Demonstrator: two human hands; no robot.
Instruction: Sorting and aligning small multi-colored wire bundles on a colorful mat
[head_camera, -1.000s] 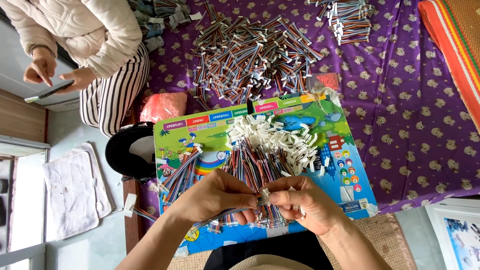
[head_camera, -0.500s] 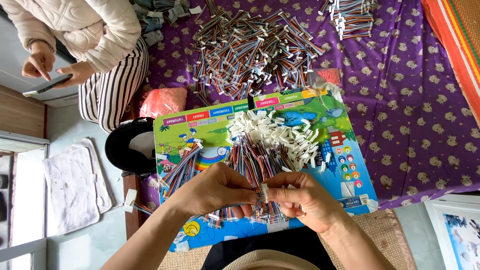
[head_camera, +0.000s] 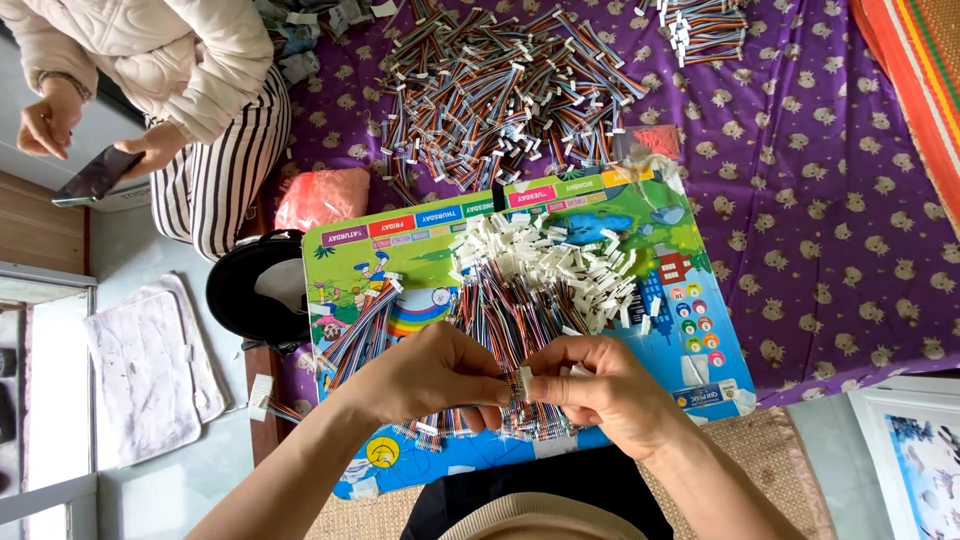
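Working: two bare hands meet over a colourful board (head_camera: 640, 215), pinching one small white connector (head_camera: 524, 383) between them.
Left hand (head_camera: 435, 375): fingers curled nearly closed, thumb and fingertips gripping the connector's left side.
Right hand (head_camera: 600, 385): likewise nearly closed, fingertips pressed to the connector's right side, touching the left hand's fingertips.
Connector: held just above the near edge of the board, over the lower ends of the wires lying there.
Board: one, a child's picture board in green and blue with a row of coloured labels along its far edge, lying on a purple patterned cloth (head_camera: 830, 200).
Wire bundle (head_camera: 510, 310): one dense heap of multicoloured ribbon wires on the board, its white plugs (head_camera: 560, 260) fanned out at the far end; too many to count.
Smaller bundle (head_camera: 360, 330): one looser bunch of the same wires at the board's left side.
Far pile (head_camera: 500, 90): one wide scatter of wired connectors on the cloth beyond the board; a second, smaller cluster (head_camera: 705, 20) lies at the top edge.
Pink bags: two, one (head_camera: 322, 197) left of the board's far corner, one (head_camera: 655, 140) just beyond its right end.
Other person (head_camera: 180, 80): one, seated at upper left in a pale jacket and striped trousers, holding a dark phone (head_camera: 95, 175).
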